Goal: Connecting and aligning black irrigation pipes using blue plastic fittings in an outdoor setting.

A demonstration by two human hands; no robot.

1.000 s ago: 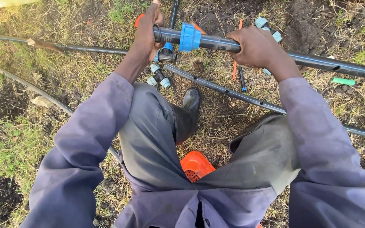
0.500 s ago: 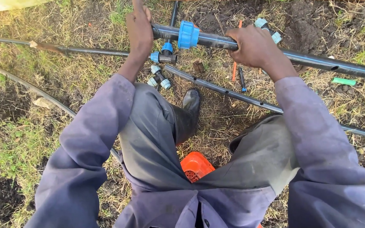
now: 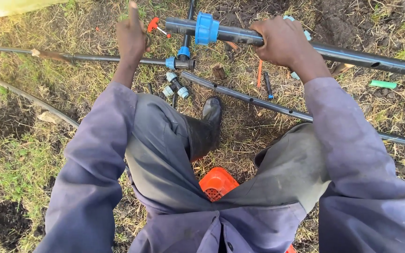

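My right hand (image 3: 282, 42) grips a thick black pipe (image 3: 362, 56) that runs off to the right. A blue compression nut (image 3: 206, 28) sits on the pipe near its free left end. My left hand (image 3: 132, 37) hovers left of that end, holding nothing, index finger pointing up. Just past it lies a small orange-handled tool (image 3: 153, 24). Below, on the grass, a thin black pipe (image 3: 94, 58) meets a blue-and-black tee fitting (image 3: 181, 58).
Loose blue-grey fittings (image 3: 174, 88) lie by my black rubber boot (image 3: 209, 119). A second black pipe with holes (image 3: 277, 107) crosses diagonally. An orange crate (image 3: 217, 183) is under me. A green piece (image 3: 383, 84) lies at right, and bare soil at top right.
My left hand has let go of the thick pipe's end and moved left, away from it. The blue nut and pipe stay in my right hand's hold.
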